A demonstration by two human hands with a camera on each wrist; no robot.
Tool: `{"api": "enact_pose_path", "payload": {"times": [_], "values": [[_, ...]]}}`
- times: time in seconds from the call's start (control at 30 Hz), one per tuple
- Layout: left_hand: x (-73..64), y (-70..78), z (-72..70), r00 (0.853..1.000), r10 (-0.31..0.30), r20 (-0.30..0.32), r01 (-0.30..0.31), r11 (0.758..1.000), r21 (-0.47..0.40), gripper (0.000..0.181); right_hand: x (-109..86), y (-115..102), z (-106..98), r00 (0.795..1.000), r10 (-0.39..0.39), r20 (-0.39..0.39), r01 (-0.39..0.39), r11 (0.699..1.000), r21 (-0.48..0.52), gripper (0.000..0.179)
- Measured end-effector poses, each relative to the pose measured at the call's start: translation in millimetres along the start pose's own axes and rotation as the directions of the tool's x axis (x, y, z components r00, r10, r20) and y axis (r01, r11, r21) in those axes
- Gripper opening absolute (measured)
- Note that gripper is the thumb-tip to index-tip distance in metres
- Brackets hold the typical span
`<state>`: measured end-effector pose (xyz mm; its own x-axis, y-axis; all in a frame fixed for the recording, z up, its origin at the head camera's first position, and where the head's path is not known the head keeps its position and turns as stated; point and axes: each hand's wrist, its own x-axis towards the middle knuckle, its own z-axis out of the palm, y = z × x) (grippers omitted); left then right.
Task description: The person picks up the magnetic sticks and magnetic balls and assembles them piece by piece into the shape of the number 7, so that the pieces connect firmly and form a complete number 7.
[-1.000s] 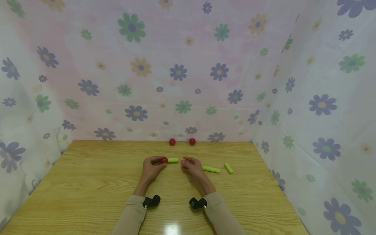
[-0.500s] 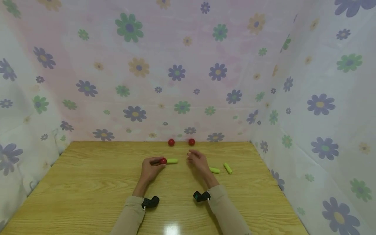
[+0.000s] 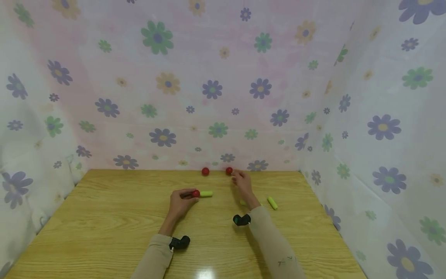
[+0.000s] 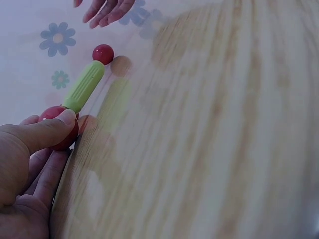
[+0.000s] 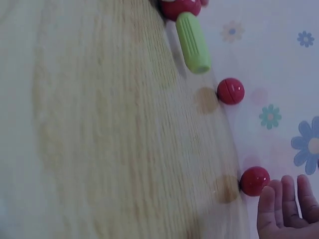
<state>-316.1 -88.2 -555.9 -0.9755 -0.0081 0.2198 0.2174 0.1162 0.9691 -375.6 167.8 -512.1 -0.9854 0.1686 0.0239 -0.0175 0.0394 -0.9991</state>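
Observation:
My left hand [image 3: 180, 203] pinches a red ball [image 3: 196, 193] between thumb and fingers, low over the table. From that ball a short ribbed light-green stick [image 3: 206, 193] points right; its far end is bare in the right wrist view, where the stick [image 5: 193, 42] tapers off. Toward the back, my right hand [image 3: 242, 185] has its fingertips beside another red ball [image 3: 229, 171]. Its fingers look extended in the right wrist view, right at that ball's [image 5: 254, 180] edge; whether they touch is unclear. A third red ball [image 3: 205, 171] sits left of it.
A short green stick [image 3: 272, 203] lies right of my right forearm. Another green stick [image 3: 242, 202] is mostly hidden under the right wrist. Flower-patterned cloth [image 3: 217, 97] hangs behind the wooden table [image 3: 115, 217] and at its sides.
My right hand has moved away from the left hand, rightward and back, to the right-hand ball at the rear. The left hand keeps its ball and stick in about the same place.

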Motion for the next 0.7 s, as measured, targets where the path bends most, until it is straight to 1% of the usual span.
{"api": "enact_pose_path", "payload": {"times": [0.1, 0.27, 0.4, 0.47, 0.57, 0.67, 0.7], "values": [[1.3, -0.6, 0.3, 1.0, -0.001, 0.0, 0.001, 1.0, -0.001, 0.033, 7.8, -1, -1, 0.999, 0.019, -0.029, -0.02, 0.999, -0.05, 0.037], [3.7, -0.6, 0.6, 1.0, -0.01, -0.003, 0.01, 1.0, -0.013, 0.034, 16.7, 1, -3, 0.999, 0.041, -0.003, -0.041, 0.99, -0.135, 0.039], [4.0, 0.9, 1.8, 1.0, -0.006, -0.005, 0.006, 1.0, -0.018, 0.035, 22.0, 4, -3, 0.998, 0.066, 0.012, -0.062, 0.982, -0.179, 0.044], [1.9, 6.4, 1.9, 1.0, -0.005, -0.001, 0.005, 1.0, -0.016, 0.035, 24.6, 4, -2, 0.998, 0.068, 0.013, -0.064, 0.978, -0.197, 0.046], [-5.2, 22.6, 0.0, 1.0, 0.002, 0.012, -0.002, 1.0, -0.019, 0.035, 27.9, 4, 3, 0.998, 0.065, 0.005, -0.062, 0.97, -0.233, 0.046], [-4.3, 18.1, -1.3, 1.0, 0.0, 0.019, 0.001, 1.0, -0.029, 0.034, 30.5, 6, 7, 0.999, 0.053, -0.006, -0.053, 0.966, -0.253, 0.044], [-3.2, 14.2, -1.6, 1.0, 0.001, 0.019, -0.001, 0.999, -0.033, 0.034, 31.3, 6, 8, 0.999, 0.048, -0.013, -0.05, 0.965, -0.257, 0.044]]}}
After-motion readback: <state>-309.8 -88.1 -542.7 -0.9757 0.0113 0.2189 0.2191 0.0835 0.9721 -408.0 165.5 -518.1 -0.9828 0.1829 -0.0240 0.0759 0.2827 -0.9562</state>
